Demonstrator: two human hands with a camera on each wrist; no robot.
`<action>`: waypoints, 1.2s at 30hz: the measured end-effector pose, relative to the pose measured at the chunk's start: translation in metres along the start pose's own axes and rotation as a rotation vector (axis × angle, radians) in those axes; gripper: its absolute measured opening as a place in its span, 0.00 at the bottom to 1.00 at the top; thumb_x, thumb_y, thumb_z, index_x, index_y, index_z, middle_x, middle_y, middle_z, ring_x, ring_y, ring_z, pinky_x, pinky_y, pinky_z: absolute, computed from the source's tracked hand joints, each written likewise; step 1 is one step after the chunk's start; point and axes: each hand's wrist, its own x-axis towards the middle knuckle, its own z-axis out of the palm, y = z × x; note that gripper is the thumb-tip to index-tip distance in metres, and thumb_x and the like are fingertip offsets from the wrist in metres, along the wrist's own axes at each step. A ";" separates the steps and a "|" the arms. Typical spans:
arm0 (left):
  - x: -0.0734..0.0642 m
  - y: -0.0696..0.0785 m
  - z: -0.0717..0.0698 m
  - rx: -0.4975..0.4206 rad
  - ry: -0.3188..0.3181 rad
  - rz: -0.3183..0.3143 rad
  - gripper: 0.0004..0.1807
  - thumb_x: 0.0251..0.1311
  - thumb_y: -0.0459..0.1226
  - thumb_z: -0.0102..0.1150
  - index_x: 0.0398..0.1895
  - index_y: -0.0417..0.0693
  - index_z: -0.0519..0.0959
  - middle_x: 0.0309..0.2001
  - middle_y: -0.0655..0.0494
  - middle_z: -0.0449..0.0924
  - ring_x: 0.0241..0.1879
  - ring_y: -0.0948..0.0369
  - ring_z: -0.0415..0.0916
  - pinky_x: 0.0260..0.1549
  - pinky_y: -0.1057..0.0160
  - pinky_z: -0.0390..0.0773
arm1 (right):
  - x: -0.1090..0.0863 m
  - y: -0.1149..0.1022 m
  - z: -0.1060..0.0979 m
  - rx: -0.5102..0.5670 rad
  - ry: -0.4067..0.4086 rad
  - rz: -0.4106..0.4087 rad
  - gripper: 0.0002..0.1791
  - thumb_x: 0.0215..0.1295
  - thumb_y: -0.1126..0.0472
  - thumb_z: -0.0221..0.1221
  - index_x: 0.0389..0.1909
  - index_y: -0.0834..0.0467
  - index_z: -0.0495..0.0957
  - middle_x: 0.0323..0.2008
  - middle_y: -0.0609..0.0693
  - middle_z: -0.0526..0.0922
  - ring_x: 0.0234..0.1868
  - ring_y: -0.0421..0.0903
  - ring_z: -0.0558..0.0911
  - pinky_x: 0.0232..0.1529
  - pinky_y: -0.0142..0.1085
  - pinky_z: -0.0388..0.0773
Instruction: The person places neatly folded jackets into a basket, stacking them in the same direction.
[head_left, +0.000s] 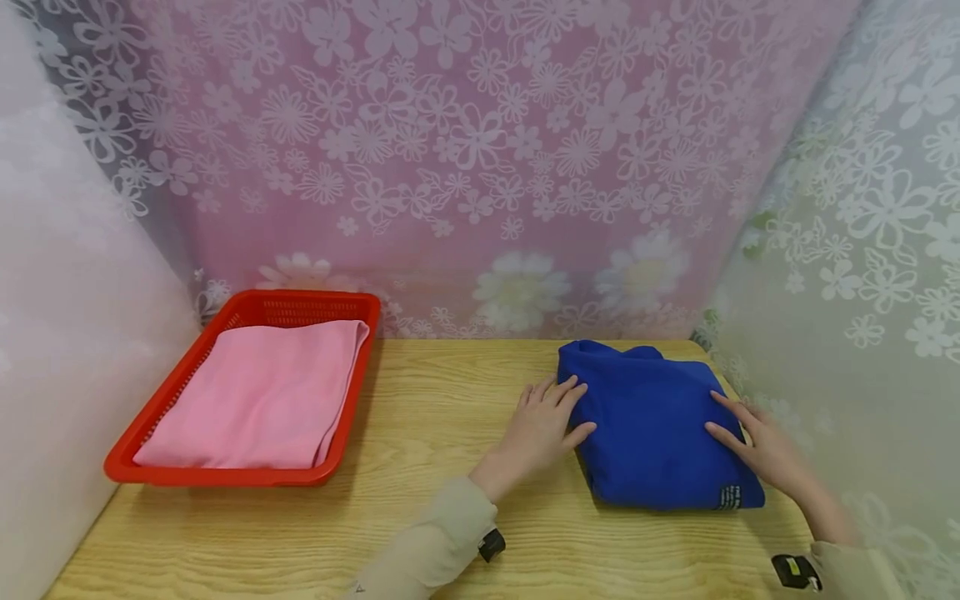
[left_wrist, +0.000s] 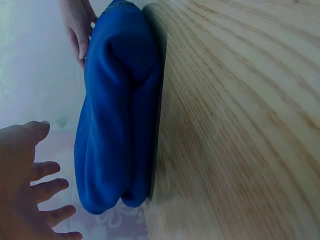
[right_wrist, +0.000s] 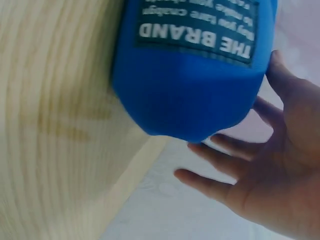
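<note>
At lower right, left hand [head_left: 538,423] and right hand [head_left: 768,450], fingers outstretched, flank blue cloth [head_left: 651,433] probably best squared evenly.

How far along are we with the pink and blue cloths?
Looks done: the pink cloth lies folded in the red basket. In hand: the blue cloth, folded into a thick bundle on the table, with the left hand at its left edge and the right hand at its right. Remaining, probably: moving the blue cloth into the basket, since it lies outside.
</note>
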 end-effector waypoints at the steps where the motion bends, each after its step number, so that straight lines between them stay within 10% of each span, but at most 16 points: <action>1: 0.002 0.002 0.003 0.009 -0.017 0.002 0.35 0.75 0.60 0.42 0.79 0.57 0.61 0.79 0.57 0.57 0.77 0.49 0.54 0.72 0.42 0.60 | 0.000 0.002 0.001 0.009 -0.019 -0.006 0.39 0.79 0.47 0.51 0.80 0.64 0.50 0.69 0.82 0.55 0.64 0.83 0.61 0.53 0.73 0.64; 15: 0.007 0.021 0.034 0.065 -0.207 0.023 0.40 0.70 0.69 0.36 0.81 0.65 0.55 0.82 0.62 0.45 0.81 0.55 0.40 0.73 0.36 0.52 | 0.004 0.003 0.019 0.064 -0.057 -0.023 0.37 0.82 0.48 0.46 0.82 0.59 0.45 0.73 0.79 0.51 0.68 0.82 0.57 0.59 0.73 0.59; 36: -0.008 0.003 0.028 0.072 -0.215 0.004 0.39 0.72 0.67 0.37 0.80 0.63 0.57 0.82 0.61 0.46 0.81 0.53 0.41 0.72 0.33 0.51 | 0.002 -0.029 0.031 0.028 -0.060 -0.028 0.36 0.83 0.48 0.44 0.81 0.60 0.46 0.72 0.79 0.53 0.68 0.81 0.58 0.59 0.73 0.61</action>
